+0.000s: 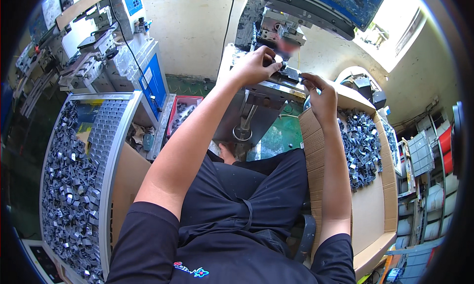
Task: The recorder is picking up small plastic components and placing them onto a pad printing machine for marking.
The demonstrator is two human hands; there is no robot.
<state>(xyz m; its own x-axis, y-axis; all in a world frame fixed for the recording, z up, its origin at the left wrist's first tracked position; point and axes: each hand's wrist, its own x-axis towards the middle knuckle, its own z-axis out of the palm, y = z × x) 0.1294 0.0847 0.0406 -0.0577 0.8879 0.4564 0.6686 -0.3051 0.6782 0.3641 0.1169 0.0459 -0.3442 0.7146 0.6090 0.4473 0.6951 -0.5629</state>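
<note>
Because the dark block [290, 73] sits on the bed of the machine [279, 24], right under its upper head, both arms stretch forward and the hands come at it from either side, probably so that the fingers can work near the tool without crossing. The left hand [259, 64] bends over the near left of the block, index finger and thumb reaching toward it with a gap between them, the other fingers curled; whether they grip anything I cannot tell. The right hand [321, 91] is by the block's right end, thumb and fingertips drawn close together, though whether they pinch a small part is too small to tell. On the left, a grey-rimmed tray [109, 170] holds a heap of small dark parts [74, 195], and on the right a cardboard box [368, 210] holds more parts [363, 145] toward its far end; both stand beside the seated person, likely to keep each heap within easy arm's reach
</note>
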